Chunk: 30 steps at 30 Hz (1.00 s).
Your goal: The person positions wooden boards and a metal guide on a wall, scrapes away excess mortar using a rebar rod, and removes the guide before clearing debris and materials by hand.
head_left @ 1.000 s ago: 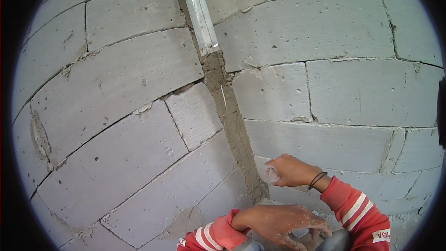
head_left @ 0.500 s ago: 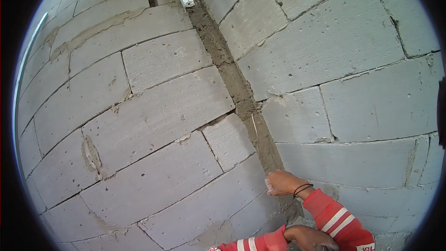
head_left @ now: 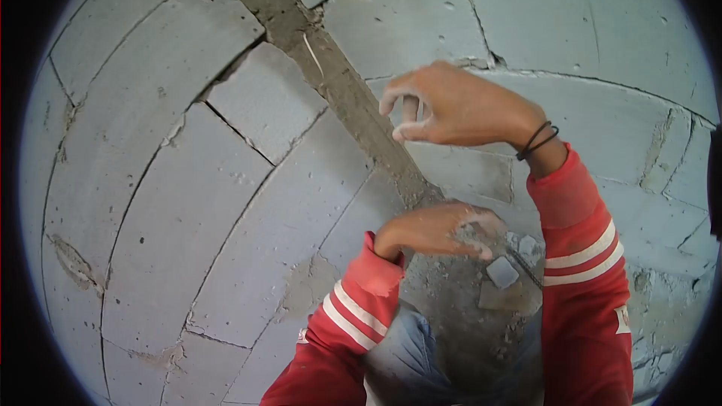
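Note:
My right hand [head_left: 459, 109] is raised in front of the wall, just right of the mortar strip [head_left: 353, 105] that fills the corner. Its thumb and fingers curve apart, with nothing between them. Lower down, my left hand [head_left: 444, 229] hovers over the foot of that strip. Its fingers are bent and somewhat blurred, the thumb stands away from them, and I see nothing held. A thin pale strand [head_left: 313, 56] lies against the mortar, up and left of my right hand.
Pale block walls meet at the corner, the left wall [head_left: 188, 203] and the right wall [head_left: 571, 22]. On the floor lie rubble, a white block fragment [head_left: 502, 272], a flat brownish piece [head_left: 508, 297] and a dark rod [head_left: 524, 267]. My knee in jeans [head_left: 402, 353] is close by.
My view has tilted down toward the floor. My right hand has come away from the corner strip and its fingers have parted. Both forearms show more fully; the metal bar above is out of view.

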Tool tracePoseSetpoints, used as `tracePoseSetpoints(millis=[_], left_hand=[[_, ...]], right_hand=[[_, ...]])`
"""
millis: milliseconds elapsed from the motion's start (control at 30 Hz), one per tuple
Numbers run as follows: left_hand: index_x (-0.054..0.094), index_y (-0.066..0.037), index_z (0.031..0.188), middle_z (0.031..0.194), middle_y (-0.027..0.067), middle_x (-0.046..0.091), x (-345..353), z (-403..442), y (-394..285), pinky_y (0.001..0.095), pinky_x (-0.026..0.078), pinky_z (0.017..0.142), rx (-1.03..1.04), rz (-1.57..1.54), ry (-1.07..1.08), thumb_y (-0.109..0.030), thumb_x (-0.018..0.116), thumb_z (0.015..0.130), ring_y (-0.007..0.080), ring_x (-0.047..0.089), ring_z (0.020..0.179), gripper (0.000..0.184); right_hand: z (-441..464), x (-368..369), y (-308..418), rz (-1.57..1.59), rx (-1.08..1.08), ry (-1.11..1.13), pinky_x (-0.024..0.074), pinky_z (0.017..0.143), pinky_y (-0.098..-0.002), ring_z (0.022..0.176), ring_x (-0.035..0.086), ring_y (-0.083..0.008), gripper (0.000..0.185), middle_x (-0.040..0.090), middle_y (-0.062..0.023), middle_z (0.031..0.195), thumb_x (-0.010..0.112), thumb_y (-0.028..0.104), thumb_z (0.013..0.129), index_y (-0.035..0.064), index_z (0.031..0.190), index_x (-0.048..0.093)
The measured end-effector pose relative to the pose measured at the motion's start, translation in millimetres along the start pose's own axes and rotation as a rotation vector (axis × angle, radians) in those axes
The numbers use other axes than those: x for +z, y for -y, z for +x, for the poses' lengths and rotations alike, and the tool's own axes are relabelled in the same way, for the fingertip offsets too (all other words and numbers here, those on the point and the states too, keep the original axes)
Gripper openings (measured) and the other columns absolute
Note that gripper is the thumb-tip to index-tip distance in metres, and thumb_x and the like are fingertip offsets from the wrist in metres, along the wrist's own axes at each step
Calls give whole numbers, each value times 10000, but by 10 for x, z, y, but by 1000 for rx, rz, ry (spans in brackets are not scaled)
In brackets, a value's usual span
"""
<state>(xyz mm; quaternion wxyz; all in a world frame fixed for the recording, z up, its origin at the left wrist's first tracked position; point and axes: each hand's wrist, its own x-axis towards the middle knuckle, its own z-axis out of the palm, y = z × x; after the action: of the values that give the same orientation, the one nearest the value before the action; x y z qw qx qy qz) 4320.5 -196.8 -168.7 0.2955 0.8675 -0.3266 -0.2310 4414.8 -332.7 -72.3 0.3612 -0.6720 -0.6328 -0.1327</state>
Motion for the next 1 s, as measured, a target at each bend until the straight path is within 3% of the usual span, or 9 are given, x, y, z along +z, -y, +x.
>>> tracePoseSetpoints(millis=[133,267,400,467,700,767,867,933,1000], left_hand=[[568,-41,1332,1149,139,681,-47,-299,638,354,487,949,-185,-205,-382,-314,733,892,223,636,1072,544],[580,-41,1311,1141,150,684,519,-355,1663,360,491,951,-399,-284,-492,-316,738,880,241,653,1072,535],[587,-38,1289,1183,173,664,1538,27,2652,396,491,964,-528,-11,-420,-354,762,845,296,645,1101,573],[569,-71,1308,1254,181,627,2081,317,2768,426,477,991,-166,30,-435,-410,802,784,320,594,1180,667],[354,-188,1513,1464,315,311,3039,646,2050,494,426,1045,-438,196,-270,-396,860,693,507,425,1294,985],[322,-194,1533,1475,337,257,3251,646,2076,514,429,1035,-379,212,-316,-372,862,694,546,404,1292,1014],[376,-176,1505,1476,242,350,3348,496,2150,481,456,1016,-300,159,-465,-286,834,734,475,456,1273,903],[518,-98,1385,1235,235,575,3243,316,2151,461,509,930,-291,5,-359,-197,771,815,439,594,1081,631],[578,-60,1296,1142,224,618,3211,42,2127,446,516,902,-245,-40,-359,-164,734,845,423,618,1016,488]], right_hand=[[-797,-104,-147,-18,319,-143,500,606,-348,642,666,-200,258,641,-112,677,712,227,847,6,976,679],[-2303,501,-523,-94,741,275,520,648,-376,655,671,-274,287,678,-151,724,750,211,830,13,1024,677],[-3891,1835,-726,-75,1058,414,508,860,-452,983,644,-400,500,687,-221,1010,741,317,833,12,1194,580],[-4316,2396,-650,-241,1069,335,497,886,-466,1086,598,-405,567,629,-221,1159,739,330,830,16,1255,535],[-4639,2906,-345,-539,1398,185,467,923,-481,1125,557,-375,467,598,-178,1150,699,223,835,37,1237,552],[-4916,2887,-367,-582,1209,153,480,873,-466,1056,565,-392,441,586,-191,1073,671,128,817,34,1229,543],[-4963,2754,-207,-488,1244,224,469,878,-489,1056,571,-367,362,593,-163,1072,593,72,828,63,1189,564],[-5084,2656,65,-494,1307,262,470,873,-490,1045,574,-365,324,590,-159,1058,586,61,827,59,1151,567],[-5250,2548,394,-507,1411,343,474,864,-495,1029,582,-361,267,588,-153,1046,580,45,825,59,1092,571]])
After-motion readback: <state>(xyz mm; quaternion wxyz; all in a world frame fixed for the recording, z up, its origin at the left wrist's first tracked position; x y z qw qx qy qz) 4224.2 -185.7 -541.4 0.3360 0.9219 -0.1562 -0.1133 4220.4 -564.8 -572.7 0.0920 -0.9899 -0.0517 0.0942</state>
